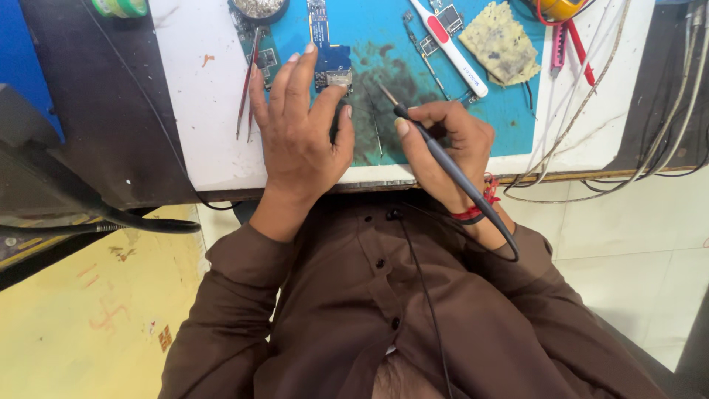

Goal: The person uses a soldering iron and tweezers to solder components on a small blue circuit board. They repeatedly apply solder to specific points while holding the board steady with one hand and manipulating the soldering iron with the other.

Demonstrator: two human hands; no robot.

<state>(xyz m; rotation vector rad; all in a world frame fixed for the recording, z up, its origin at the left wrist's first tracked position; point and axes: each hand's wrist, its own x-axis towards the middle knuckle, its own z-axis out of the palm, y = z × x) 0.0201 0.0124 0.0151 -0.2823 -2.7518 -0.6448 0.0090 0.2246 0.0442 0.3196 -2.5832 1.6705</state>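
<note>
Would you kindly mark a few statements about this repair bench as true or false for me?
1. The right hand holds a soldering iron like a pen. True.
2. The left hand rests flat beside a blue circuit board. True.
3. The iron's tip presses on the yellow sponge. False: the tip points at the stained blue mat, well away from the sponge.
4. The red tweezers are pinched in the left hand. False: they lie on the white bench top, left of that hand.
5. A red band circles the right wrist. True.
</note>
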